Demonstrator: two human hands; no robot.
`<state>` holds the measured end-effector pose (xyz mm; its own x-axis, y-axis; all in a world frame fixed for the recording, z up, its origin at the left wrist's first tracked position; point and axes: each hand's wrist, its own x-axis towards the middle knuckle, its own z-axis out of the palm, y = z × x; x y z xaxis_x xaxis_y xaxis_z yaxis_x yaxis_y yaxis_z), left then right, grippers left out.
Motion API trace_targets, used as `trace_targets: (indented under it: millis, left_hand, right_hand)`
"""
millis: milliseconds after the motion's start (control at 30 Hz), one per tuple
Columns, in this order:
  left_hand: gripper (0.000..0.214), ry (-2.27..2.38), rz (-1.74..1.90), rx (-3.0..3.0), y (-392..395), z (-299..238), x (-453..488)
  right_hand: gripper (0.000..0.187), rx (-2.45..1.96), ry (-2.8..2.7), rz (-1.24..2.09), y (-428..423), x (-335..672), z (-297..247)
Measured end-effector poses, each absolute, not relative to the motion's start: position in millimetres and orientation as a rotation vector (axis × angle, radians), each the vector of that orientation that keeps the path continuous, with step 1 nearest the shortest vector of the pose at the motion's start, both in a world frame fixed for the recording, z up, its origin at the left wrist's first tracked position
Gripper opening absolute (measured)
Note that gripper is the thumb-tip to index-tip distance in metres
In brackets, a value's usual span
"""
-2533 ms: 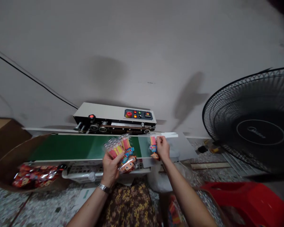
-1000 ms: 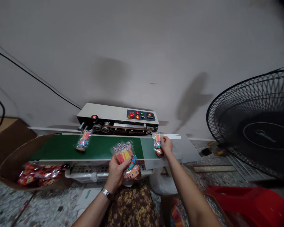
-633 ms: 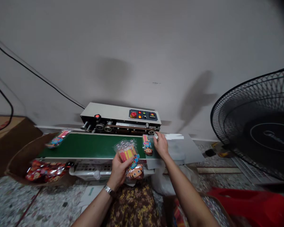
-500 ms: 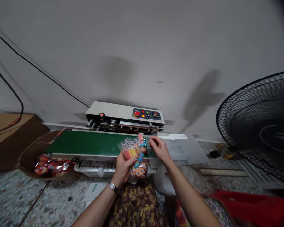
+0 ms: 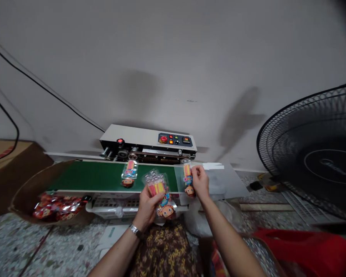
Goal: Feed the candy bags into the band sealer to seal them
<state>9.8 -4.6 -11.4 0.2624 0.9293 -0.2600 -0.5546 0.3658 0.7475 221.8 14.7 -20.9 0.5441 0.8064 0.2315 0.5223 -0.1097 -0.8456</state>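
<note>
My left hand (image 5: 150, 202) is closed around a fanned stack of clear plastic packets (image 5: 163, 194), with pink and yellow sticks and a cartoon head on the print. My right hand (image 5: 200, 181) pinches the edge of a single packet (image 5: 188, 181) of the same kind, upright at the right end of the sealing machine (image 5: 150, 140). Another packet (image 5: 129, 174) lies on the green conveyor belt (image 5: 95, 176), left of the stack and against the machine's front. The pinching fingertips of my right hand are partly hidden.
Shiny red packets (image 5: 56, 206) fill an open carton (image 5: 23, 196) below the belt's left end. A large black fan (image 5: 314, 154) stands at the right. A white basket (image 5: 112, 206) sits under the belt, and a red plastic object (image 5: 302, 250) is at lower right.
My right hand now has a single packet in its fingers, where none showed before. A packet now lies farther left on the belt. My left hand keeps its stack, and the view has shifted slightly.
</note>
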Motion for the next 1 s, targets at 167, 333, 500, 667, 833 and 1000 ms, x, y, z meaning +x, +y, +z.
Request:
trace_targets:
  millis: [167,333,500,667,833,1000]
  left_hand:
    - [0.036,0.778,1.052,0.603,-4,-13,6]
    - [0.042,0.796,1.101,0.629,-4,-8,8]
    - [0.041,0.82,1.142,0.643,-1,-5,11]
    - [0.04,0.771,1.05,0.603,-1,-3,12]
    - [0.035,0.731,1.056,0.591,-2,1,15]
    - [0.031,0.693,1.026,0.586,-6,2,20]
  right_hand:
    - [0.027,-2.366,-1.049,0.154,33,284,-40]
    - [0.029,-2.481,-1.045,0.155,53,285,-51]
    - [0.023,-2.395,-1.192,0.182,64,261,-47]
    - [0.032,-1.753,-1.341,0.474,40,223,-23]
    - [0.03,-1.375,-1.38,0.921,8,177,-2]
    - [0.032,-1.351,-1.27,0.985,5,164,3]
